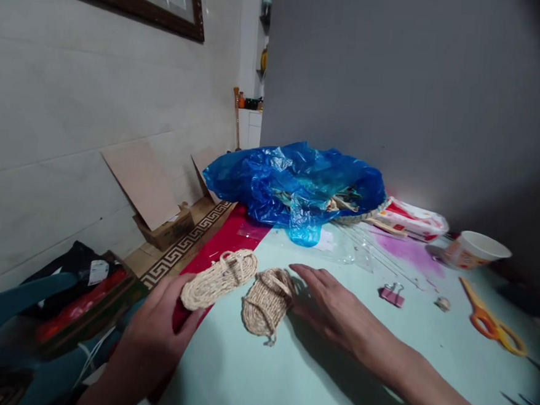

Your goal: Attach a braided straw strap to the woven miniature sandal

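Note:
My left hand (153,327) grips the near end of a small woven straw slipper (216,282) between fingers and thumb, with its sole tilted above the red edge of the table. A second straw slipper (265,307) lies on the pale green tabletop, a cord strap across it and a short loose end at its near tip. Beside its right edge rests my right hand (332,302), fingers stretched out and apart. Whether those fingertips touch the slipper I cannot tell.
A crumpled blue plastic bag (295,173) sits over a woven basket at the back. On the right are a tissue pack (414,220), a paper cup (474,251), a pink binder clip (392,294) and orange-handled scissors (490,320). Boxes stand on the floor at left.

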`<state>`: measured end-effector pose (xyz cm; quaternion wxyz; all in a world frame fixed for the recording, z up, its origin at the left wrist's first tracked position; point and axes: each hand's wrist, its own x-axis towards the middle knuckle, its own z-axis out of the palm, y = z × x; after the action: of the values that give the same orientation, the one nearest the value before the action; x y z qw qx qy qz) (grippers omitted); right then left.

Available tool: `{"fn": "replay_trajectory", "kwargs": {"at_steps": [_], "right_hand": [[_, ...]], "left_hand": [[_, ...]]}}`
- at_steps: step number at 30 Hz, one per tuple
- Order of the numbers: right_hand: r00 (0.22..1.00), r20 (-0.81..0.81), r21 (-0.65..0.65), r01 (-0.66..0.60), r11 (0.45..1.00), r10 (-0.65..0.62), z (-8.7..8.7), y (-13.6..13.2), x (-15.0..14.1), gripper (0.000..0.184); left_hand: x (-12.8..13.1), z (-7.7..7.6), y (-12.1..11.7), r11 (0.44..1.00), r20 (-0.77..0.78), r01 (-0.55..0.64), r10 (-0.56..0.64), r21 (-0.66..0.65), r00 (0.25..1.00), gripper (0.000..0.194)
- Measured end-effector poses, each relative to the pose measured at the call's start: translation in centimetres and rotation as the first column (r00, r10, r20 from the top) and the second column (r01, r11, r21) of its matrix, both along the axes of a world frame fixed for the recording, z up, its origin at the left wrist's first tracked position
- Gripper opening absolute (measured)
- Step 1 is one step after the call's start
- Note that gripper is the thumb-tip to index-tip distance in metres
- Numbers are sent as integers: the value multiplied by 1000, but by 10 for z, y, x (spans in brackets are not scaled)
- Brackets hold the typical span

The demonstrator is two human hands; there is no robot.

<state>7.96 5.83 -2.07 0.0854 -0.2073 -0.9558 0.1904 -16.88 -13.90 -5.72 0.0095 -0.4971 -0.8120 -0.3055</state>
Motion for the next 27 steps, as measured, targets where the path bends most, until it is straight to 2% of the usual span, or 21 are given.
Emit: {"fn": "replay_trajectory", "kwargs": {"at_steps": [2, 4, 5, 6, 8, 10, 12, 15, 19, 23, 27], "right_hand": [[998, -25, -29, 54, 998, -55, 4, 8, 0, 49], [991, -60, -103, 113, 988, -120, 9, 15, -4, 45], [986, -79, -149, 132, 980, -145, 12, 19, -9, 43], [982, -101, -202, 140, 969, -163, 14, 21, -15, 40], [972, -153, -365, 111, 924, -178, 15, 27, -31, 34], [959, -205, -536, 57, 842, -196, 13, 31, -51, 30], [947, -231, -653, 21, 757, -225, 8, 35, -70, 28], [931, -231, -750, 15, 661, -283, 0, 37, -94, 29], [896, -236, -863, -16, 505, -376, -4, 38, -111, 31], [861, -245, -913, -50, 405, -445, -2, 41, -111, 27], [871, -250, -947, -128, 295, -423, 6, 38, -104, 26]], "left_hand": [[-12, 14, 5, 999, 315, -37, 28, 22, 949, 44], [-23, 27, 12, 993, 647, -67, -11, 96, 763, 53], [-27, 32, 16, 990, 741, -89, -20, 108, 671, 57], [-30, 37, 20, 989, 804, -96, -35, 114, 594, 59], [-33, 45, 26, 981, 862, -113, -80, 157, 500, 56], [-32, 53, 31, 967, 892, -150, -124, 207, 434, 50], [-30, 61, 35, 954, 915, -198, -139, 227, 378, 44], [-28, 70, 39, 942, 932, -232, -160, 243, 326, 38], [-29, 77, 43, 909, 901, -243, -238, 338, 362, 30], [-27, 81, 45, 894, 882, -217, -298, 392, 366, 27], [-23, 78, 43, 888, 875, -178, -351, 425, 334, 29]]}}
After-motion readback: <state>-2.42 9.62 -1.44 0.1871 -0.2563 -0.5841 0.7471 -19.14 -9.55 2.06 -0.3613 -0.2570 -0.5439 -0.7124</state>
